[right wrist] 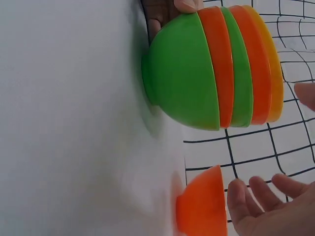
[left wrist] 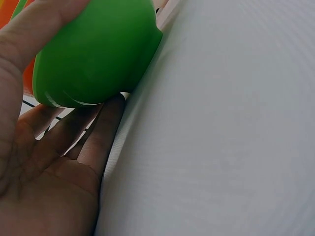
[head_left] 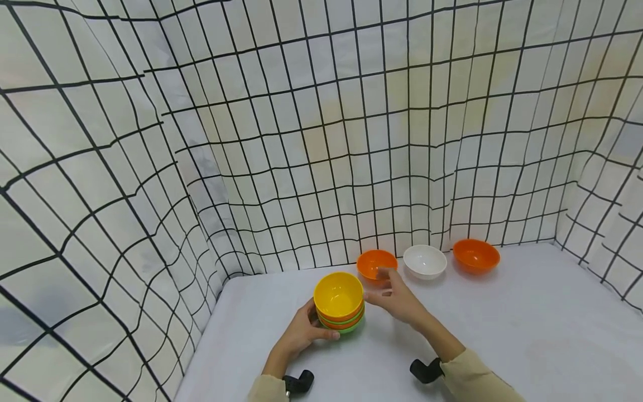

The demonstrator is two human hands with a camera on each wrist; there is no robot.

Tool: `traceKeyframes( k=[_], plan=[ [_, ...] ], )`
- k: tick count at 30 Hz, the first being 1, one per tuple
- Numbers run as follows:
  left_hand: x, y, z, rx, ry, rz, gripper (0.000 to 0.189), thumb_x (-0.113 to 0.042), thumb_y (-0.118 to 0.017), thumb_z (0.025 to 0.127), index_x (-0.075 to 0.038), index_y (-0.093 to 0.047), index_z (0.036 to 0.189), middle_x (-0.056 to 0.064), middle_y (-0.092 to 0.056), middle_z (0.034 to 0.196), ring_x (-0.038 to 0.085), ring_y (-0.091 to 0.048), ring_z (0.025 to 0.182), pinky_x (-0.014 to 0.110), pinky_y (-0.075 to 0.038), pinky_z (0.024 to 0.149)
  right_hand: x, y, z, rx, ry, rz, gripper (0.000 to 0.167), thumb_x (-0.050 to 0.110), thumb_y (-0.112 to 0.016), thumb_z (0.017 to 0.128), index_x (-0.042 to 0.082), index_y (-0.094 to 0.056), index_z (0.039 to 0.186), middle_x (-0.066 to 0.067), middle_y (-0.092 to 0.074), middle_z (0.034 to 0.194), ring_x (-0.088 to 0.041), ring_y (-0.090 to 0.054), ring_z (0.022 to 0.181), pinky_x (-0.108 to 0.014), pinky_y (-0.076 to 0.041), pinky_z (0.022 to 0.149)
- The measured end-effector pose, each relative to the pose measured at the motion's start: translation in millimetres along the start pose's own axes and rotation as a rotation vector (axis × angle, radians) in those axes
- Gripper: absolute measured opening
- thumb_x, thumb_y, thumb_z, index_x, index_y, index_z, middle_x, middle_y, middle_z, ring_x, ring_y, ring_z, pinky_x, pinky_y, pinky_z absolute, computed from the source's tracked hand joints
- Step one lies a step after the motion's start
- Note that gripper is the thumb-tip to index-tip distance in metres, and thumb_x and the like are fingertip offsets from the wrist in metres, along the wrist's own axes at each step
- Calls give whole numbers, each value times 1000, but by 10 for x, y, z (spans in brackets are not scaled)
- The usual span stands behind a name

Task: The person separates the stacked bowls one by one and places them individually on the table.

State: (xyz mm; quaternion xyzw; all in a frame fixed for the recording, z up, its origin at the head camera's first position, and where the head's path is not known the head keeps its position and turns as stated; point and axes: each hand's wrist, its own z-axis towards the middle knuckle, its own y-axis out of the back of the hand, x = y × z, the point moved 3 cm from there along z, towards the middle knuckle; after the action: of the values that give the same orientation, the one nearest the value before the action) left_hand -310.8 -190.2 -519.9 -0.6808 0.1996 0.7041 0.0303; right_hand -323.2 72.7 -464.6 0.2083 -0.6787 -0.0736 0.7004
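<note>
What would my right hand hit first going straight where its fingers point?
Your right hand would probably meet the orange bowl left of the white bowl first; depth is unclear.

Clothing, left: pale beige cloth left sleeve [head_left: 266, 389], plain, its edge above the wrist
Clothing, right: matching pale beige cloth right sleeve [head_left: 479, 382], slightly creased, part of the forearm bare beyond it
Wrist gear, left: black elbow-shaped left device [head_left: 300, 382], rounded at the end
Wrist gear, right: similar black bent right device [head_left: 425, 371], beside the cuff
Hands: bare left hand [head_left: 302, 334], bare right hand [head_left: 400, 298]
</note>
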Motion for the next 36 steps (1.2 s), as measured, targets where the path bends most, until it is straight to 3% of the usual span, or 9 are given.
traceKeyframes(
  k=[7, 12, 18, 28, 36],
  plan=[
    [-9, -6, 4, 2, -10, 11, 95, -22, -94, 73, -22, -43, 153, 4, -52, 153, 26, -49, 143, 44, -39, 124, 113, -178, 3, 160, 199, -24, 88, 37, -84, 83, 14, -36, 153, -13, -46, 153, -33, -49, 135, -57, -46, 114],
    [-3, -2, -4, 3, -7, 8, 96, -24, -94, 73, -23, -42, 154, 3, -51, 154, 26, -48, 144, 44, -38, 124, 127, -288, 47, 220, 271, -45, 102, 37, -87, 80, 10, -28, 158, -13, -40, 158, -34, -47, 136, -61, -43, 116],
    [-10, -9, -8, 17, -12, -6, 94, -22, -94, 73, -25, -43, 153, 1, -51, 154, 25, -47, 144, 43, -38, 124, 154, -363, 88, 229, 274, -62, 110, 41, -89, 76, 12, -25, 160, -10, -39, 159, -31, -47, 139, -63, -40, 118],
    [-27, -21, -11, 11, -8, 3, 95, -20, -94, 73, -23, -43, 153, 2, -50, 155, 27, -46, 144, 45, -39, 124, 139, -455, 121, 220, 242, -48, 119, 43, -92, 71, 14, -19, 161, -8, -44, 154, -27, -51, 132, -58, -48, 114],
    [-23, -6, -9, 10, -13, 3, 93, -20, -94, 74, -24, -44, 152, 1, -52, 153, 25, -48, 143, 44, -39, 124, 140, -498, 131, 217, 230, 4, 113, 45, -91, 71, 18, -24, 158, -6, -51, 145, -25, -55, 126, -54, -51, 110]
  ],
)
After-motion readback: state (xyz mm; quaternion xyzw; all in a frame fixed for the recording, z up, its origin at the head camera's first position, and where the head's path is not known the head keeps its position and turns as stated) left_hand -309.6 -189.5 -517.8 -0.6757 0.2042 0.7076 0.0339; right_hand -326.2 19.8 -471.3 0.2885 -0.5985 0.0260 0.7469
